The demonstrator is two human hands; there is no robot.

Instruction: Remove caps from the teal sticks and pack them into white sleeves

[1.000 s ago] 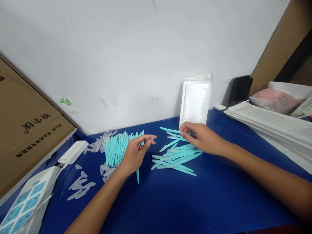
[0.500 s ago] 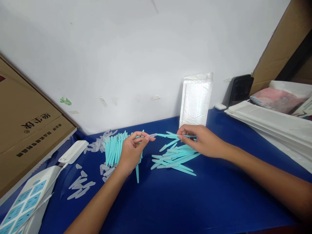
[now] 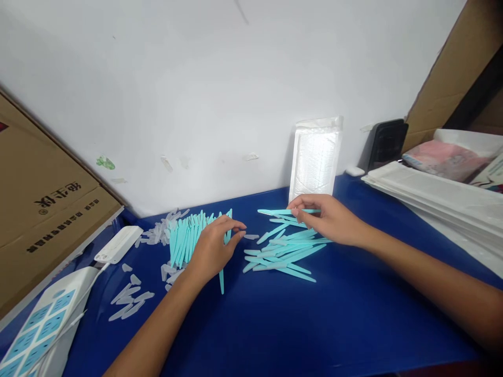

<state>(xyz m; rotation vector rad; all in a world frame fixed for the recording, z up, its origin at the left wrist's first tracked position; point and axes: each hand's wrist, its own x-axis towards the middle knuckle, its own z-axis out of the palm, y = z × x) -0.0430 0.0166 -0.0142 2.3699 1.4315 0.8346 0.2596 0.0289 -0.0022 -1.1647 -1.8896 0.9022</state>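
Observation:
My right hand (image 3: 320, 217) pinches a turquoise eyebrow razor (image 3: 271, 212) between thumb and fingers, its bare narrow end pointing left. Beneath it lies a loose pile of turquoise razors (image 3: 285, 256), several with translucent caps on their ends. My left hand (image 3: 220, 241) has thumb and forefinger apart with nothing between them. Just right of its fingertips is a single translucent cap (image 3: 251, 236), separate from the razor. Behind my left hand, a row of turquoise razors (image 3: 184, 238) lies side by side, partly hidden by the hand.
Loose translucent caps lie in a heap (image 3: 163, 228) behind the row and in a scatter (image 3: 128, 301) at left. A power strip (image 3: 43, 324) with cables and a white box-shaped device (image 3: 119, 244) flank them. A silvery padded envelope (image 3: 315, 157) leans on the wall; white packs (image 3: 424, 188) stack right.
The translucent cap has come off the razor's end and out of my left hand, whose fingers have parted. My right hand has risen slightly, still holding the razor.

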